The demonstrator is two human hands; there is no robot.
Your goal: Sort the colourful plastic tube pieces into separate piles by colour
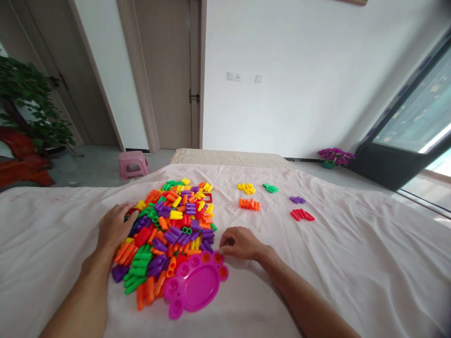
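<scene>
A large pile of red, orange, yellow, green and purple plastic pieces (172,230) lies left of centre on the pale cloth. My left hand (116,225) rests against the pile's left edge, its fingertips among the pieces; whether it grips one is hidden. My right hand (239,243) is closed, thumb and fingers pinched together at the upper right rim of a pink paw-shaped tray (200,287). What the pinch holds, if anything, cannot be made out. Orange shows in several of the tray's small round cups on the right. The tray lies against the front of the pile.
Small sorted groups lie beyond my right hand: yellow (246,188), orange (249,204), green (270,188), purple (298,200) and red (302,215). A pink stool (134,163), a plant (35,108) and purple flowers (336,156) stand on the floor beyond the cloth (352,263).
</scene>
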